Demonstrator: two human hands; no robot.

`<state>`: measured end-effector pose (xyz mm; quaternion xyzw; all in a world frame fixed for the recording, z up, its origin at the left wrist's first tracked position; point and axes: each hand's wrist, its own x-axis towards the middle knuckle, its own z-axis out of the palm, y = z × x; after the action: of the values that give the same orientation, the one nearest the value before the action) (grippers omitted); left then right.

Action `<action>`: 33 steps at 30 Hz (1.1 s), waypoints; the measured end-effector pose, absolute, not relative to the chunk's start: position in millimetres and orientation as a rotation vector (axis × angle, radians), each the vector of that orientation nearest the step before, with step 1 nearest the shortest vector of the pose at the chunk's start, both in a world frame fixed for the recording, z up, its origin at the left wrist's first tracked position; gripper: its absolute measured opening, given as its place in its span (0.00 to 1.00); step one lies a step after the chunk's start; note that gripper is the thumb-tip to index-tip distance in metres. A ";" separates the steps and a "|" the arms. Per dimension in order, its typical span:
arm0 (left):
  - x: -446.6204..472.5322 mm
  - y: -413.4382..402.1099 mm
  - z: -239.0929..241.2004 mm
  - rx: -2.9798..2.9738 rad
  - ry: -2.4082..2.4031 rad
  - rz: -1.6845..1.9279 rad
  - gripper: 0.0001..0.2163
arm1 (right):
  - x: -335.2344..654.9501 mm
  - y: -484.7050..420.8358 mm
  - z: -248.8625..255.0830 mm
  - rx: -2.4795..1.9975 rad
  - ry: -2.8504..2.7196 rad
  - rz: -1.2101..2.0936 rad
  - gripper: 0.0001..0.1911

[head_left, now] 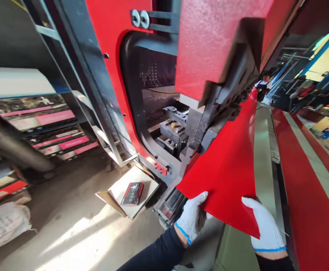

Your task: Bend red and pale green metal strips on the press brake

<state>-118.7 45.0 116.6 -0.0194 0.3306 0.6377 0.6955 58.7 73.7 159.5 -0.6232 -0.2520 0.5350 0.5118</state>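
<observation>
A red sheet of metal (223,169) stretches from my hands up into the narrow gap of a large red press machine (218,49). My left hand (192,216), in a white knitted glove with a blue cuff, grips the sheet's near left edge, thumb on top and fingers underneath. My right hand (264,222), gloved the same way, pinches the near right corner, its fingers partly hidden below the sheet. The sheet's far edge lies against the machine's dark tooling (232,90).
A small dark red-and-black box (132,193) lies on an open carton (149,184) by the machine's foot. Racks (59,113) of pink-labelled boxes and a white sack (4,226) stand left. Red panels (300,180) lie right. A person (263,84) is far back.
</observation>
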 end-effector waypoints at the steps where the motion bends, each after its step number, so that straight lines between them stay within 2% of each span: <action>1: -117.3 46.6 111.6 -0.050 0.729 1.416 0.16 | 59.5 74.0 155.6 -1.521 -0.619 1.309 0.30; 4: -111.3 51.3 103.9 0.010 0.685 1.517 0.17 | 62.1 73.1 151.1 -1.561 -0.594 1.382 0.28; 8: -109.7 51.2 106.0 0.052 0.650 1.649 0.18 | 55.4 70.9 156.5 -1.443 -0.623 1.296 0.30; 16: -119.9 49.2 107.2 0.049 0.760 1.528 0.21 | 43.0 79.7 155.4 -1.291 -0.518 1.430 0.29; 20: -119.5 43.6 125.7 0.133 0.648 1.494 0.23 | 46.7 76.2 160.9 -1.233 -0.524 1.398 0.25; 24: -120.8 35.9 141.1 0.217 0.611 1.467 0.25 | 53.1 71.4 155.3 -1.245 -0.455 1.488 0.27; 29: -120.2 41.7 140.1 0.264 0.597 1.457 0.21 | 59.7 68.8 152.2 -1.400 -0.573 1.395 0.23; 33: -118.4 48.0 122.1 0.221 0.605 1.527 0.29 | 58.8 68.1 154.9 -1.324 -0.698 1.283 0.33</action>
<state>-118.4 48.0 122.1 0.0984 0.2691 0.6791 0.6758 58.8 68.1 154.9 -0.5599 -0.2952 0.5426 0.5523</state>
